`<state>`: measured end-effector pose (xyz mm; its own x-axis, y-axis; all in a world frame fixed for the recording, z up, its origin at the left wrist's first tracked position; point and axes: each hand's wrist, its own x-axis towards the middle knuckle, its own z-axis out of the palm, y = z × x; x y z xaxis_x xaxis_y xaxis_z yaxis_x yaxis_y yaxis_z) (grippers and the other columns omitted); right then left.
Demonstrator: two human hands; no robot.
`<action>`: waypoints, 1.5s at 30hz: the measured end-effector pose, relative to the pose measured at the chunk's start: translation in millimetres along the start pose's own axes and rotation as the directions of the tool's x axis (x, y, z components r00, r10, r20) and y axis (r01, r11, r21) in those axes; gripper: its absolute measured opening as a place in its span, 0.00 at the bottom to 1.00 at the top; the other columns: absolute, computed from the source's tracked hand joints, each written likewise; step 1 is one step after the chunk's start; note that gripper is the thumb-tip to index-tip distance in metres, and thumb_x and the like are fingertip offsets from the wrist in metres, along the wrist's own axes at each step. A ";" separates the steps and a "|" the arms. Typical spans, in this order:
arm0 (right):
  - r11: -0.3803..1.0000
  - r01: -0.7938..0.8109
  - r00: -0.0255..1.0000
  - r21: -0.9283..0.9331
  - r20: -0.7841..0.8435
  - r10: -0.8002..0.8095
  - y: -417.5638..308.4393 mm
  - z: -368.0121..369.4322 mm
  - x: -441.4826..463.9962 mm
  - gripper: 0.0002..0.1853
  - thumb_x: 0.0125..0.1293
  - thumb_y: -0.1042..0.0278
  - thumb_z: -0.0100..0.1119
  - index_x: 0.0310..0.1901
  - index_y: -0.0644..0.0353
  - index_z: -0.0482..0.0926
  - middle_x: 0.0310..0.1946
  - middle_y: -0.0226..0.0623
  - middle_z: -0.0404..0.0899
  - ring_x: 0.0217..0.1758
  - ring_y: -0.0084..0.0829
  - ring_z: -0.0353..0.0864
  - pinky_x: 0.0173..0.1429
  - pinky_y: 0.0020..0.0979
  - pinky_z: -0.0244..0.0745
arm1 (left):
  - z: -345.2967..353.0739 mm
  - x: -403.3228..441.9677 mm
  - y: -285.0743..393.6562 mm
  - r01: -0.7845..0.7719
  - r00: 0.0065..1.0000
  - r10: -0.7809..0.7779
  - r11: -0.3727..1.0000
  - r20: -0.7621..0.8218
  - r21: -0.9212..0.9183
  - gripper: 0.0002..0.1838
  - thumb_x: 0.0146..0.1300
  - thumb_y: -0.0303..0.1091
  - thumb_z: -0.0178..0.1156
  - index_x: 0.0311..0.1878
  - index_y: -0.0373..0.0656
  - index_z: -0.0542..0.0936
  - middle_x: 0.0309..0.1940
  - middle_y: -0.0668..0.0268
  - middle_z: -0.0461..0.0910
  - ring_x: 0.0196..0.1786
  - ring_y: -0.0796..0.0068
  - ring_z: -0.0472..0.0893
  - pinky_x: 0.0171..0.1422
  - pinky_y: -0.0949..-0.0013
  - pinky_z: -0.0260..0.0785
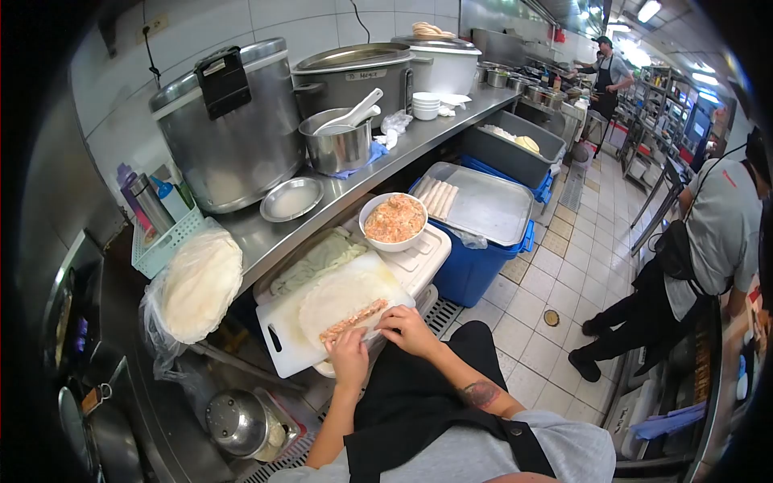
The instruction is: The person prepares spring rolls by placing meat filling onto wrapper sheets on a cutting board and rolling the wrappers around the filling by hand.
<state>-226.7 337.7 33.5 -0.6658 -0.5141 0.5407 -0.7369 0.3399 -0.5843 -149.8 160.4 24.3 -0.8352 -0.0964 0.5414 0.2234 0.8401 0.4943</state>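
Note:
A thin round wrapper (328, 301) lies flat on a white cutting board (282, 362). Along its near side runs a strip of orange-pink filling (354, 319). My left hand (349, 356) is at the strip's left end, its fingers closed on the wrapper's near edge. Farther right, my right hand (409, 332) pinches the same edge near the strip's other end. Just beyond the board stands a white bowl (369, 219) heaped with filling (394, 219). A stack of round wrappers (201, 286) in a plastic bag (159, 338) is to my left.
Finished white rolls (437, 198) lie on a metal tray (491, 205) atop a blue bin (467, 274). A steel counter (386, 165) carries large cookers (233, 121) and a pot (336, 149). A co-worker (708, 233) bends at the right; another person (608, 76) stands far back.

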 end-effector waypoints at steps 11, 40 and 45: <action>0.993 0.000 1.000 0.121 0.029 -0.003 -0.9 -2.9 14.6 0.05 0.55 0.76 0.67 0.35 0.64 0.85 0.37 0.43 0.82 0.43 0.44 0.82 0.49 0.39 0.77 | -12.9 -10.8 -10.4 -0.047 0.991 0.050 0.998 -0.121 0.032 0.10 0.53 0.22 0.64 0.39 0.45 0.84 0.38 0.65 0.83 0.47 0.62 0.80 0.56 0.57 0.65; 0.996 0.091 0.827 -0.017 0.559 -0.066 24.7 65.7 129.2 0.15 0.52 0.66 0.72 0.43 0.59 0.87 0.40 0.44 0.86 0.45 0.44 0.86 0.53 0.40 0.79 | 1.9 164.3 -159.9 0.459 0.726 -0.124 0.819 0.676 -0.343 0.18 0.63 0.27 0.64 0.56 0.34 0.82 0.41 0.63 0.86 0.42 0.79 0.82 0.48 0.73 0.77; 0.995 0.066 0.776 -0.069 0.631 -0.007 15.7 64.6 130.2 0.15 0.49 0.66 0.75 0.39 0.59 0.86 0.39 0.43 0.87 0.44 0.42 0.86 0.51 0.39 0.79 | 8.7 161.9 -166.2 0.580 0.690 -0.185 0.719 0.699 -0.382 0.19 0.66 0.27 0.62 0.59 0.33 0.79 0.45 0.60 0.87 0.45 0.76 0.84 0.52 0.71 0.78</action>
<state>-317.4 225.3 55.6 -0.4376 -0.8982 0.0422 -0.7855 0.3590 -0.5040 -326.5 9.8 23.9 -0.9694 0.1514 -0.1932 -0.1315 0.3444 0.9295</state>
